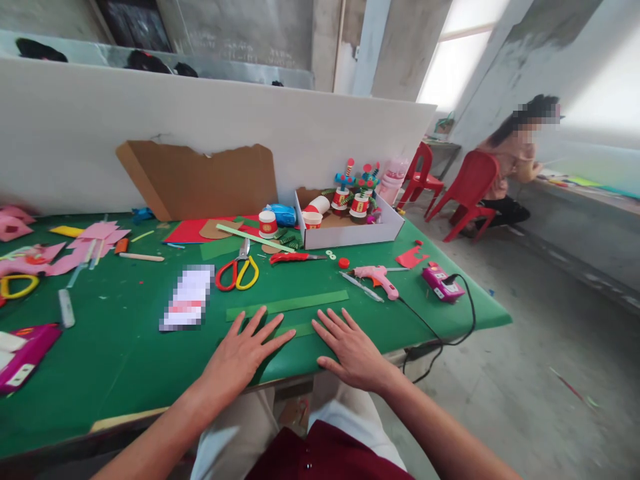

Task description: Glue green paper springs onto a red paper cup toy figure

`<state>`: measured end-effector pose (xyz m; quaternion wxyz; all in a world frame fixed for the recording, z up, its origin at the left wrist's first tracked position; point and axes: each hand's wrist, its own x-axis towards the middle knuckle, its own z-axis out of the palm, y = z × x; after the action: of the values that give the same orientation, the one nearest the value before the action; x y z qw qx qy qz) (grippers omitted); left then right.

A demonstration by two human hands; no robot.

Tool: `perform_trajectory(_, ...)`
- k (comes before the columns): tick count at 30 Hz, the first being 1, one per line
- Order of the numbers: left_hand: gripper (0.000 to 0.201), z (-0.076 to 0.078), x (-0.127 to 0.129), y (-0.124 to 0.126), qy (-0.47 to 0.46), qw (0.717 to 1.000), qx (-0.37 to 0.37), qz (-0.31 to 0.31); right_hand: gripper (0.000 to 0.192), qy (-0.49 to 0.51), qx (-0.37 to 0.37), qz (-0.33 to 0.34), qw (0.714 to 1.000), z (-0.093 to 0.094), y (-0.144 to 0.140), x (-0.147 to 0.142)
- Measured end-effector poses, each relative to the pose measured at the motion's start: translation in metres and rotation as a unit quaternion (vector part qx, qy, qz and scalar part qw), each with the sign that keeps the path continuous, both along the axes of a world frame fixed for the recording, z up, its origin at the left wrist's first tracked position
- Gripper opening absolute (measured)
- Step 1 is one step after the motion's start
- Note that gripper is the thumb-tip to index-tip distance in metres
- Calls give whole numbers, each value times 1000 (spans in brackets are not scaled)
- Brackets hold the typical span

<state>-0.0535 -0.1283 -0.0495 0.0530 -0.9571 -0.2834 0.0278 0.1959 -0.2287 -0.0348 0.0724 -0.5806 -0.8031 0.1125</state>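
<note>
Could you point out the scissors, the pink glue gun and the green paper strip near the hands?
scissors [238, 272]: head view, where blades meet handles.
pink glue gun [376, 275]: head view, its body.
green paper strip [287, 304]: head view, middle of the strip.

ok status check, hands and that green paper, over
Left hand and right hand both flat and open, holding nothing. Fingertips rest on a green paper sheet; green paper strip just beyond. Scissors and glue gun lie clear.
</note>
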Motion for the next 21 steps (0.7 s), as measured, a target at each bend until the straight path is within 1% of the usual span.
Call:
perform_trajectory(2,81,3,-3,1,8,1000,-1,2,66,-3,6,-1,1000,-1,0,2)
perform_trajectory(5,72,15,0,-4,11,1000,-22,12,62,-7,13,0,1000,-4,1,3)
perform_trajectory(7,63,22,11,-13,1,999,-45,18,58,-13,15,5,1000,-6,2,4)
perform_trajectory(9,57,25,28,-25,-30,997,-63,11,56,-22,19,10,1000,-10,3,5)
perform_trajectory(10,56,24,36,-31,-48,996,-71,12,57,-26,21,11,999,-11,4,6)
perform_trajectory(11,61,20,44,-36,-59,995,-81,9,58,-30,22,13,999,-13,5,7)
perform_trajectory(12,68,16,50,-41,-69,994,-87,9,59,-34,25,15,999,-15,6,8)
perform_trajectory(14,84,4,56,-48,-85,993,-79,28,60,-38,32,19,999,-18,7,9)
perform_trajectory(17,95,-9,49,-52,-84,993,-52,68,59,-41,40,22,998,-20,8,10)
perform_trajectory(19,96,-13,40,-52,-79,992,-39,87,58,-41,42,19,998,-21,8,10)
perform_trajectory(21,95,-13,30,-51,-72,992,-30,97,58,-41,46,16,998,-22,8,10)
